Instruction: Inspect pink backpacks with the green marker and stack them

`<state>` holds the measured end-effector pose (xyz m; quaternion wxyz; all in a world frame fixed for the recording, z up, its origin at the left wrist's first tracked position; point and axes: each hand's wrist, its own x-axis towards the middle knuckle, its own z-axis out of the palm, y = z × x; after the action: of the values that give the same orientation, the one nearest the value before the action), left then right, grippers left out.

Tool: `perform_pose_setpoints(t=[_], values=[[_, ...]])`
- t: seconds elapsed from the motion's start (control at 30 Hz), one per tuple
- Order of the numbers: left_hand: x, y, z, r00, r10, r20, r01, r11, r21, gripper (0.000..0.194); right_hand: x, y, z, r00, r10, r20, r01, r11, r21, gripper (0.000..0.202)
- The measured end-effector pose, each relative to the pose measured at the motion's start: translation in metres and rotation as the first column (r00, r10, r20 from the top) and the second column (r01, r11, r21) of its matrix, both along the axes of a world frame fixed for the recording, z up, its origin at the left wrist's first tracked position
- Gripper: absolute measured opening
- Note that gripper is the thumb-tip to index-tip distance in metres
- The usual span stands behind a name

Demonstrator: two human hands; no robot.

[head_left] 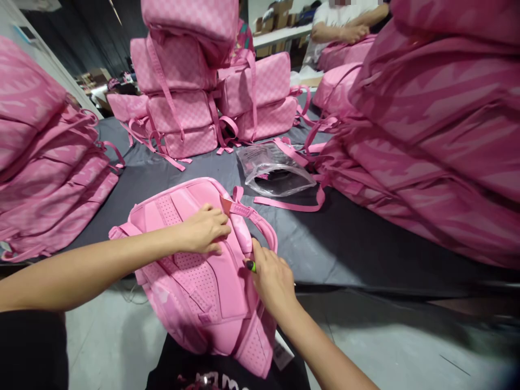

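A pink backpack [231, 295] leans at the table's front edge with its padded back panel and straps facing up, its lower part near my lap. My left hand [207, 230] rests on the upper back panel, fingers bent and gripping the fabric near the side edge. At that same side edge, my right hand [271, 276] is closed around a small tool with a green and black end [251, 265]; the rest of it is hidden in the fist. Its fingertips touch the backpack's edge. A white tag [282, 351] hangs by the lower right.
Pink patterned backpacks are piled at the left [49, 146], at the back [179, 70] and high at the right [442, 130]. A clear plastic bag [280, 184] and loose straps lie on the dark-covered table [325, 244]. Another person's hands [353, 33] are at the far back.
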<state>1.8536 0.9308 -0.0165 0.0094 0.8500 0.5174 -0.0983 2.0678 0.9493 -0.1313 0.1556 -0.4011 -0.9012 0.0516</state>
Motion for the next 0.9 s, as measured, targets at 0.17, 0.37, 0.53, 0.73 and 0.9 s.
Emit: perform_pose_setpoints(t=[0.17, 0.37, 0.53, 0.73, 0.9], values=[[-0.021, -0.011, 0.003, 0.997, 0.066, 0.036, -0.07, 0.99, 0.124, 0.044, 0.011, 0.004, -0.004, 0.993, 0.057, -0.102, -0.052, 0.998, 0.044, 0.043], [-0.027, -0.023, -0.019, 0.99, -0.087, 0.111, 0.045, 0.94, 0.337, 0.007, 0.018, 0.011, 0.014, 0.946, 0.167, -0.278, -0.121, 0.977, 0.176, 0.017], [-0.022, -0.021, -0.03, 0.988, -0.119, 0.099, 0.067, 0.905, 0.42, 0.014, -0.007, 0.033, 0.04, 0.869, 0.449, -0.21, -0.322, 0.833, 0.45, 0.022], [-0.028, -0.021, -0.034, 0.98, -0.14, 0.142, 0.066, 0.901, 0.429, 0.016, -0.042, 0.061, 0.054, 0.75, 0.656, 0.085, -0.616, 0.645, 0.452, 0.011], [-0.055, -0.026, -0.029, 0.947, 0.056, 0.318, -0.249, 0.752, 0.611, 0.051, -0.052, 0.067, 0.053, 0.716, 0.686, 0.126, -0.656, 0.6, 0.458, 0.013]])
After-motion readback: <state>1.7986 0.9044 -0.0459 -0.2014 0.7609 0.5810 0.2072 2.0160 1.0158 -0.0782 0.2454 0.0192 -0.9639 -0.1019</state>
